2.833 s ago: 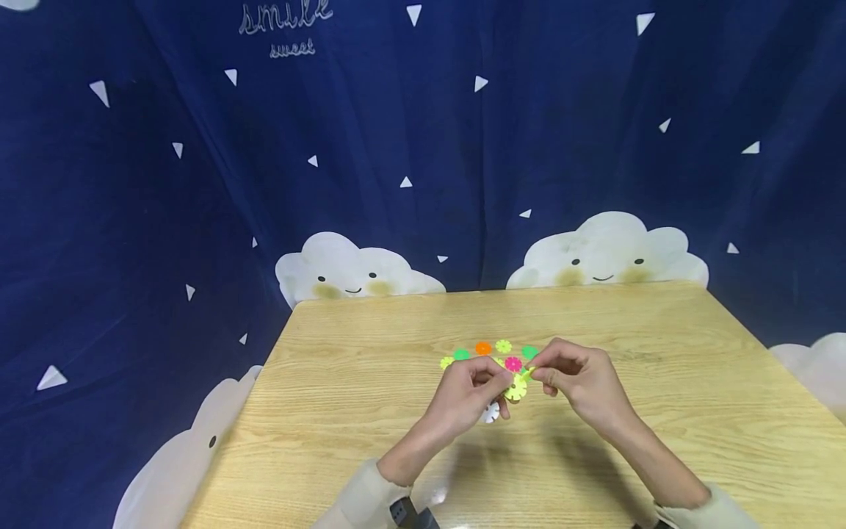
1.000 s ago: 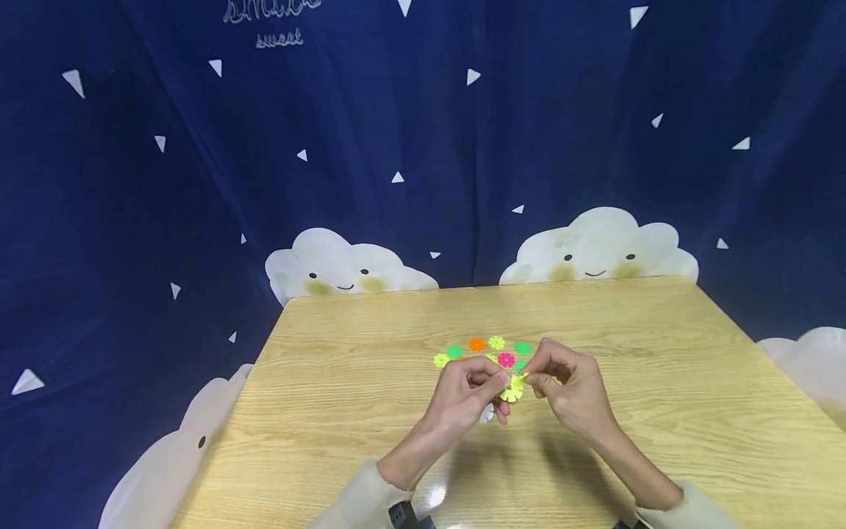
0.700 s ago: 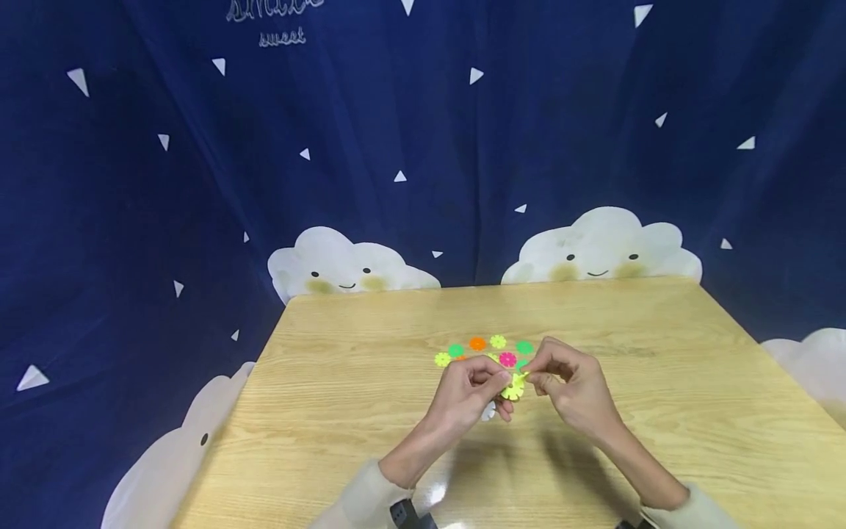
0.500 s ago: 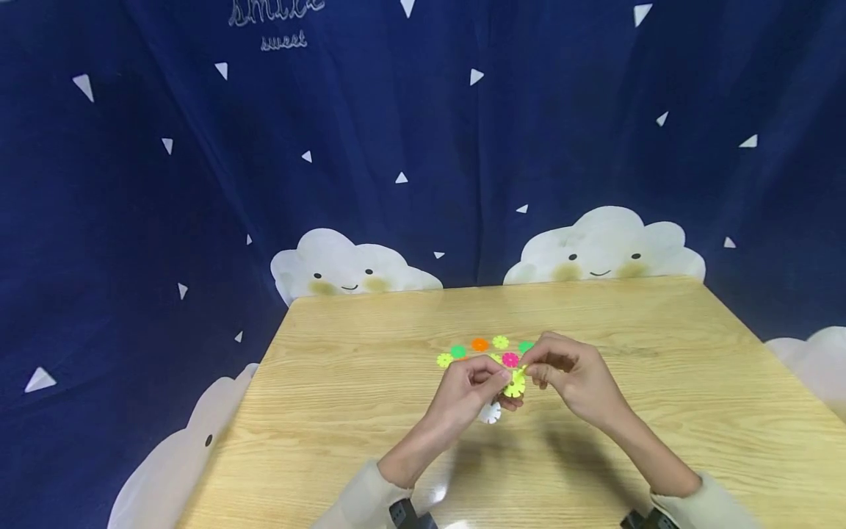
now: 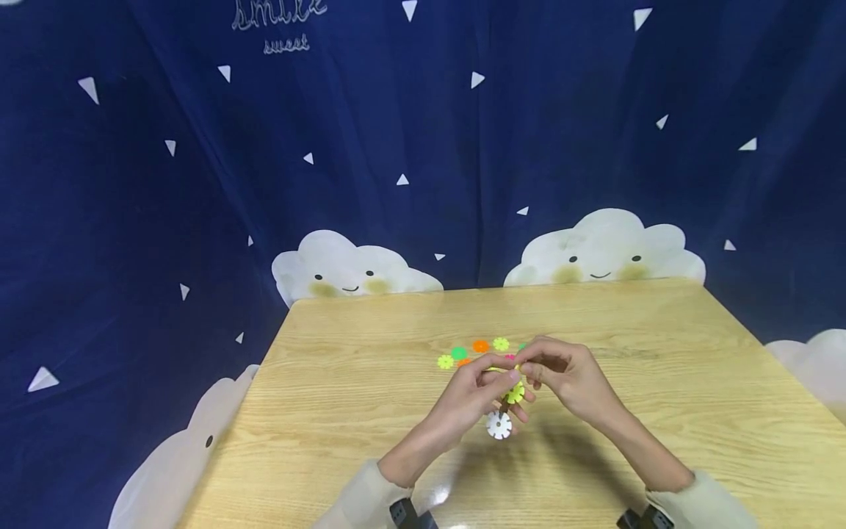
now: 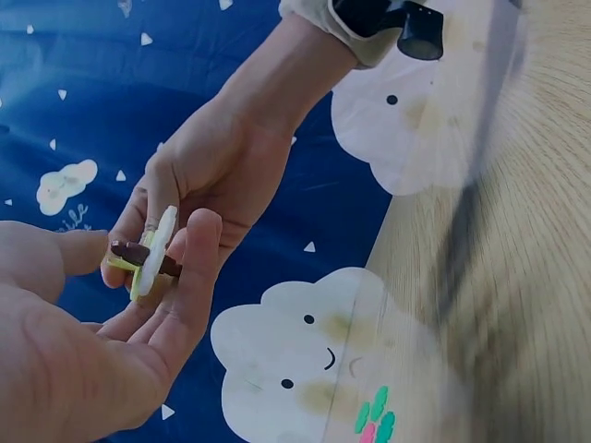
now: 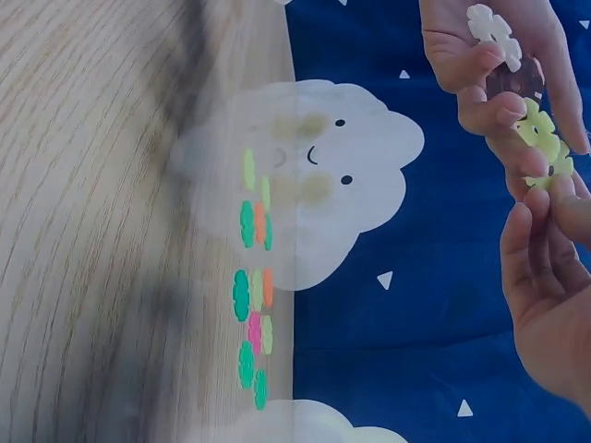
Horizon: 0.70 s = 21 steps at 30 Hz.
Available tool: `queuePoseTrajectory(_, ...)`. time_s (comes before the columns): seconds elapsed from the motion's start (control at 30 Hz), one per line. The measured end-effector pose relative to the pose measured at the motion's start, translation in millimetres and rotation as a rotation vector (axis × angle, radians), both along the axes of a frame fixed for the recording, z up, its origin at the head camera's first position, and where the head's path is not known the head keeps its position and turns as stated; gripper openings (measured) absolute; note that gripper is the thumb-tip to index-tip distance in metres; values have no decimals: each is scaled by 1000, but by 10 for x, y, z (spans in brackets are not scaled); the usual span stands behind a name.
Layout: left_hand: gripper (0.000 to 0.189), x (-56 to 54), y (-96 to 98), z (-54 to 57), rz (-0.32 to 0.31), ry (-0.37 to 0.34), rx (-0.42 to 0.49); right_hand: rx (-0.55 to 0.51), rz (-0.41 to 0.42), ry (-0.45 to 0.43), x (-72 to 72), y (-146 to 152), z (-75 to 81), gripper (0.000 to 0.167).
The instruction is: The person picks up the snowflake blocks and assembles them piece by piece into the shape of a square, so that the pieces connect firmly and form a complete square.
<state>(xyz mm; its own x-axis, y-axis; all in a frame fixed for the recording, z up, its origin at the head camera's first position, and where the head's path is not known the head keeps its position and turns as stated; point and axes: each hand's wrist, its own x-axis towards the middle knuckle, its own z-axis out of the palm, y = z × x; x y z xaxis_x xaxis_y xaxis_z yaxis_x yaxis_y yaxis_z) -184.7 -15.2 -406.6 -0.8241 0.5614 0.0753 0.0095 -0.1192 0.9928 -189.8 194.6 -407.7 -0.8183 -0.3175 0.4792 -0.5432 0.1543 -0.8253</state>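
Observation:
In the head view, a chain of interlocking plastic snowflake discs hangs between both hands over the table. It has a white disc (image 5: 499, 425) lowest, a brown disc (image 7: 515, 81) after it, then yellow discs (image 7: 537, 129). My left hand (image 5: 465, 402) holds the chain at the yellow part between thumb and index finger, its other fingers behind the discs. Close against it, my right hand (image 5: 573, 376) pinches the topmost yellow disc (image 7: 558, 170) with thumb and index finger. Fingers partly cover the yellow discs, so how they join is hard to see.
Loose discs lie behind the hands on the wooden table (image 5: 344, 382), among them orange (image 5: 480, 346), green (image 5: 459, 353) and yellow (image 5: 446, 361) ones. A dark blue curtain (image 5: 370, 110) with printed clouds hangs behind the table's far edge.
My right hand has come left, right up to my left fingertips. The chain has turned in the grip, and the white disc now shows whole, lower down beneath my left hand.

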Motion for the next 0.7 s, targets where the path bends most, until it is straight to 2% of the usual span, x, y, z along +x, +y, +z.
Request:
queuePoseTrajectory(0.07,29,-4,1,-7,-20,-3,12,7,3,-17,-18,0,2,18)
queuePoseTrajectory(0.3,32,-11,-16,-17,5,28,-28,2,5,-104,-83,38,-38,12)
queuePoseTrajectory(0.53,42,-10,-39,4,21,53,-67,51,-143,-197,-251,120,-156,17)
queuePoseTrajectory(0.7,37,1,-50,13,32,24,-83,-6,-207,-329,-426,196,-349,25)
